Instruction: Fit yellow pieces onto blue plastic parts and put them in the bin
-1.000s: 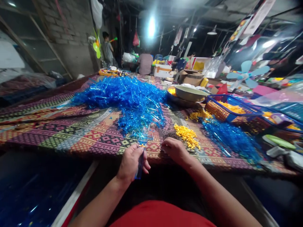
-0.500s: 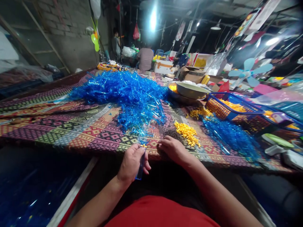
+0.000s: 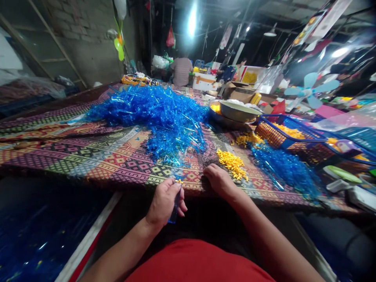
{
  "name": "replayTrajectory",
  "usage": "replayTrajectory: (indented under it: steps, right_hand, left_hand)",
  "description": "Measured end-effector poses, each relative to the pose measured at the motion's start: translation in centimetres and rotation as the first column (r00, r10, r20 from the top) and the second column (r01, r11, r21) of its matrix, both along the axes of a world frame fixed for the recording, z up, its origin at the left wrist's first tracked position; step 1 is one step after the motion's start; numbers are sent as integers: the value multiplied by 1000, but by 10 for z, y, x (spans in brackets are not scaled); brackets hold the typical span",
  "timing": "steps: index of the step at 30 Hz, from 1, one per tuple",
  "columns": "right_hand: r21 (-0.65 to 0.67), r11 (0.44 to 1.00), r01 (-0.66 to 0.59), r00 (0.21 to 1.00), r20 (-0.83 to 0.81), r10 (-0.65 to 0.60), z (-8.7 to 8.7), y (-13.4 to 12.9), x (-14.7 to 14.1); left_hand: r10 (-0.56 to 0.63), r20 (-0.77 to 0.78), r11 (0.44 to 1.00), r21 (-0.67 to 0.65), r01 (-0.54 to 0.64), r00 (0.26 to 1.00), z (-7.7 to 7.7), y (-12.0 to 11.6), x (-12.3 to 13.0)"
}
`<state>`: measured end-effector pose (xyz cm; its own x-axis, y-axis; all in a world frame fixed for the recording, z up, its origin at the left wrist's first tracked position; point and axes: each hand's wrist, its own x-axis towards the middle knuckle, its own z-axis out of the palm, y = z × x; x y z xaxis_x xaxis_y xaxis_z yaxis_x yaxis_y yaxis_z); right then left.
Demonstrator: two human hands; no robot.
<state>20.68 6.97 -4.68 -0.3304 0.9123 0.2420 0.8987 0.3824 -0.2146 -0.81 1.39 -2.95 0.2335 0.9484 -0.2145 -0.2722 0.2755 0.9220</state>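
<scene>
- Head view, left hand (image 3: 163, 201): fingers were closed around a blue plastic piece (image 3: 173, 215), thumb on top. Piece sat just off the table's near edge, tilted, lower end toward 6 o'clock.
- Small yellow part (image 3: 179, 181) was at the thumb tip, 12 o'clock end of that piece; couldn't tell if joined.
- Right hand (image 3: 219, 179) was at 2–3 o'clock from the left, well apart, fingers curled down at the patterned cloth (image 3: 96, 168). Couldn't tell if it gripped anything.
- Dark patch of small bits (image 3: 212, 166) lay at its 12, just beside the fingers.
- Loose yellow parts (image 3: 233, 165) were heaped at its 2, near.
- Big blue pile (image 3: 158, 107) lay at 12 from the left hand.
- Second blue pile (image 3: 284, 170) was at the right hand's 3.
- Blue basket (image 3: 270, 131) with yellow parts stood at its 2, stacked bowls (image 3: 239, 111) at its 1.
</scene>
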Motion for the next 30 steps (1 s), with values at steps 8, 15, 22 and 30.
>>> replayTrajectory:
  steps: [8,15,22,30]
  right_hand:
    - [-69,997,27,998,-48,-31,5,1,6]
    - [-36,999,-2,1000,29,3,7,1,2]
    - [30,998,-57,982,-180,62,2,8,11]
    - [-73,997,0,875,-483,-35,9,5,10]
  left_hand:
    - [-11,-8,1000,17,12,1000,-2,0,0]
    - [-12,-4,1000,24,12,1000,-1,1,1]
    - [-17,15,1000,23,16,1000,-2,2,1]
    - [-24,19,1000,20,24,1000,-3,3,2]
